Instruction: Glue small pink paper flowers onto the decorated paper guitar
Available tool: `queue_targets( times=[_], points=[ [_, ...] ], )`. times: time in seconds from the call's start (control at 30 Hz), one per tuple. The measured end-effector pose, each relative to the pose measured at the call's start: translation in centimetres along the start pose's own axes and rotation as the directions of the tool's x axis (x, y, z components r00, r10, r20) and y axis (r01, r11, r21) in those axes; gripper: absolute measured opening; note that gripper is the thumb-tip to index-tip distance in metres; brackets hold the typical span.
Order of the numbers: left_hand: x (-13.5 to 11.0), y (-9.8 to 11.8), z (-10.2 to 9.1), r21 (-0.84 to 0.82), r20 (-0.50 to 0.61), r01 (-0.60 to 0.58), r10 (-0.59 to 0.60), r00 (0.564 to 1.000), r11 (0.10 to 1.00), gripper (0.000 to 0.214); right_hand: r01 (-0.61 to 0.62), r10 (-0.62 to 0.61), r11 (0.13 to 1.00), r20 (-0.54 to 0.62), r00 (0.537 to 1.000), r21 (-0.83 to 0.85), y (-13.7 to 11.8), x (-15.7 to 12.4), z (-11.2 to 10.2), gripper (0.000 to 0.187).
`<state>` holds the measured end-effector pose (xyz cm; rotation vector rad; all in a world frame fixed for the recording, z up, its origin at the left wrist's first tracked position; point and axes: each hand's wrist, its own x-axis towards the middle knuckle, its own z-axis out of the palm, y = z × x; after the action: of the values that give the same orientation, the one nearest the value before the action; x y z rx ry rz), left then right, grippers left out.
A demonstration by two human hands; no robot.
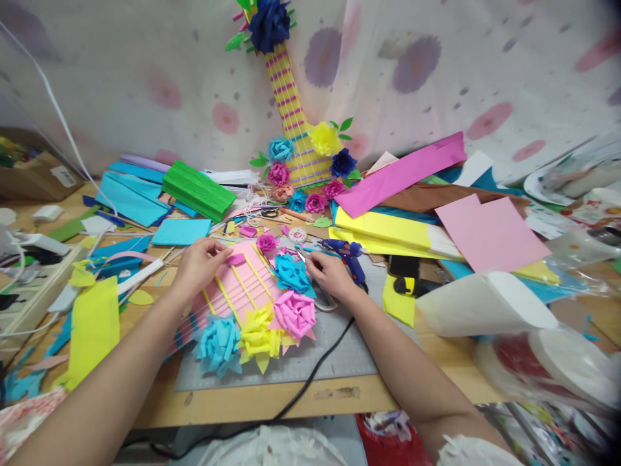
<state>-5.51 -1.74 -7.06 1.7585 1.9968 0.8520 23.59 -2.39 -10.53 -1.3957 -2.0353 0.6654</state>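
Observation:
My left hand [201, 264] pinches a small magenta strip of paper [236, 259] over a pink paper guitar body [233, 291]. Yellow strips and pale strings cross that body. Along its edge sit crepe paper flowers: a blue one [219, 343], a yellow one [261, 331], a pink one [294, 313] and another blue one [292, 273]. My right hand [330, 275] is closed around what looks like scissors [301, 254], with a metal tip pointing up and left; the fingers hide most of them. Just behind that hand lies a blue glue gun [343, 248].
A finished yellow paper guitar [291, 103] leans on the curtain. Crepe paper, green [198, 191], yellow [383, 230] and magenta [402, 175], piles up behind. A grey cutting mat [310, 362] lies underneath, crossed by a black cord [315, 372]. White rolls [485, 304] stand at right.

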Motion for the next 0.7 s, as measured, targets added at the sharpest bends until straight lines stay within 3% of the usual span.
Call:
queue_targets(
  times=[0.23, 0.47, 0.7],
  points=[
    [0.1, 0.1, -0.1, 0.041, 0.113, -0.114, 0.109, 0.988, 0.993, 0.033, 0.008, -0.007, 1.000, -0.045, 0.999, 0.025, 0.1, 0.1, 0.1, 0.010],
    [0.2, 1.0, -0.2, 0.066, 0.118, 0.022, -0.030, 0.993, 0.998, 0.022, 0.008, -0.006, 0.999, -0.036, 0.999, 0.054, 0.1, 0.1, 0.1, 0.003],
    [0.3, 0.9, -0.4, 0.014, 0.087, 0.023, -0.024, 0.996, 1.000, 0.020, 0.010, -0.010, 0.999, -0.011, 1.000, 0.035, 0.1, 0.0, 0.1, 0.004]
  ],
)
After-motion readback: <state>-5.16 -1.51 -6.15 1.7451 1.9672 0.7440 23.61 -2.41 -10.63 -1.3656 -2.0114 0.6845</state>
